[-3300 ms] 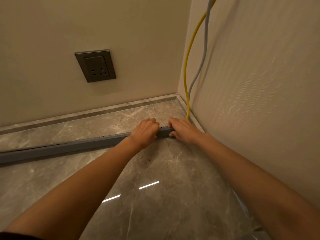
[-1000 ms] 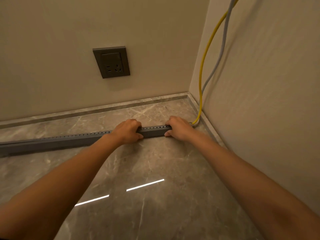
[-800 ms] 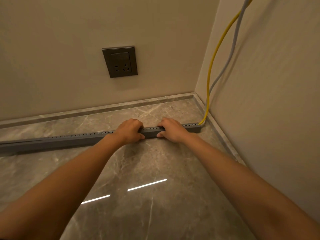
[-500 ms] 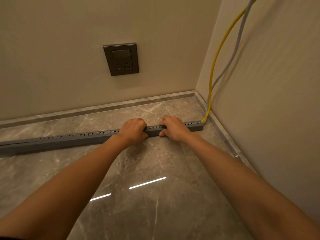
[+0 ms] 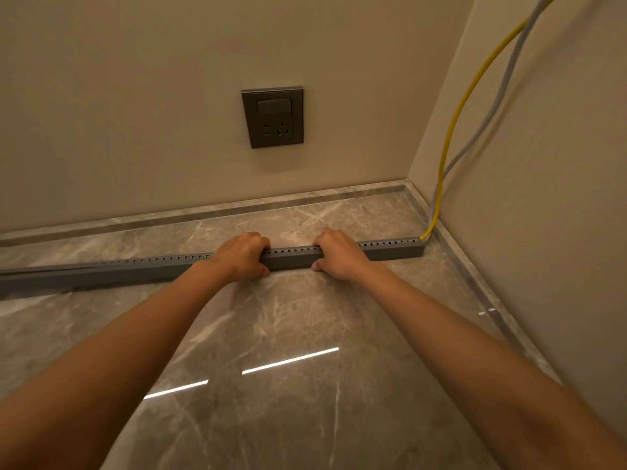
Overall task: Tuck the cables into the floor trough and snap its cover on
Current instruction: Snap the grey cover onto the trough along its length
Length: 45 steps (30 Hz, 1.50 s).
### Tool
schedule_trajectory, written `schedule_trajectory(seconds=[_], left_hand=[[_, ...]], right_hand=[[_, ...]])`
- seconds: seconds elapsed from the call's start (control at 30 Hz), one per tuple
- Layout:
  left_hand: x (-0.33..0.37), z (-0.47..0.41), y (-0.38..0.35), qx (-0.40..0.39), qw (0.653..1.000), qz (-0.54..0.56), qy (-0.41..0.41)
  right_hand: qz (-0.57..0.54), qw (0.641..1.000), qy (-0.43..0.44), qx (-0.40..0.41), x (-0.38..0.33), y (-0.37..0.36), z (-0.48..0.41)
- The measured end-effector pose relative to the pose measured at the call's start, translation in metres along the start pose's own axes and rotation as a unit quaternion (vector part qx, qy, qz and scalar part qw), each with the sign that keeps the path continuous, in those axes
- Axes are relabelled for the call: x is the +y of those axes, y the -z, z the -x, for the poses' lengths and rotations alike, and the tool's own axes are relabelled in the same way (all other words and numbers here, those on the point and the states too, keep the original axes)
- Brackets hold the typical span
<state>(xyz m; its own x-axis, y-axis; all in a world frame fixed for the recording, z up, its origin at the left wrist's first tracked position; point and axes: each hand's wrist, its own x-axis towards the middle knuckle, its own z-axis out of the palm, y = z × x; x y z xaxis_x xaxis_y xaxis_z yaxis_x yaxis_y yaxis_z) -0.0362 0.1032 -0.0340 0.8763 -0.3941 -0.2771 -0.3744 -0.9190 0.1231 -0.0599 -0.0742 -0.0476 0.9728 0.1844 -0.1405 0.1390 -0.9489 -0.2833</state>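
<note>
The left hand (image 5: 242,254) and right hand (image 5: 339,254) curl their grip over the grey trough (image 5: 291,258), thumbs on its near face. It lies across the marble floor (image 5: 288,320). At 3 o'clock the yellow cable (image 5: 453,123) and grey cable (image 5: 502,91) climb the wall. A socket (image 5: 272,117) sits at 12 o'clock.

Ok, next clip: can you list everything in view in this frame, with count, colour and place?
floor trough: one, grey, lying on the floor from the left edge to the right wall
yellow cable: one, yellow, hanging down the right wall to the trough's right end
grey cable: one, pale grey, beside the yellow one on the right wall
wall socket: one, dark grey, on the back wall
floor: one, grey-brown marble, polished
skirting: grey strip, along the foot of both walls
left hand: one, grips the trough
right hand: one, grips the trough, nearer the corner
</note>
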Motion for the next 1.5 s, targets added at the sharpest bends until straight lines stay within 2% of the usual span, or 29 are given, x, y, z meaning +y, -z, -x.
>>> schedule_trajectory(seconds=[0.3,0.47,0.63,0.97,1.2,1.5], left_hand=[[-0.007,0.006,-0.008,0.024,0.999,-0.035,-0.022],[-0.008,0.005,-0.009,0.042,0.998,-0.029,-0.038],[-0.021,0.006,-0.007,0.031,0.998,0.028,-0.048],[-0.1,0.035,0.0,0.032,0.997,0.073,0.013],[-0.107,0.042,-0.003,0.061,0.998,0.013,-0.004],[-0.101,0.041,-0.002,0.06,0.998,0.008,0.002]], right_hand=[[0.014,0.999,0.042,0.003,-0.039,-0.013,-0.012],[0.009,0.999,0.024,0.022,-0.042,-0.012,-0.011],[0.005,1.0,-0.005,0.011,-0.046,-0.009,-0.011],[-0.068,0.998,-0.01,-0.003,-0.103,-0.023,-0.023],[-0.068,0.997,-0.016,0.027,-0.128,-0.032,-0.023],[-0.062,0.998,-0.003,0.023,-0.122,-0.029,-0.028]])
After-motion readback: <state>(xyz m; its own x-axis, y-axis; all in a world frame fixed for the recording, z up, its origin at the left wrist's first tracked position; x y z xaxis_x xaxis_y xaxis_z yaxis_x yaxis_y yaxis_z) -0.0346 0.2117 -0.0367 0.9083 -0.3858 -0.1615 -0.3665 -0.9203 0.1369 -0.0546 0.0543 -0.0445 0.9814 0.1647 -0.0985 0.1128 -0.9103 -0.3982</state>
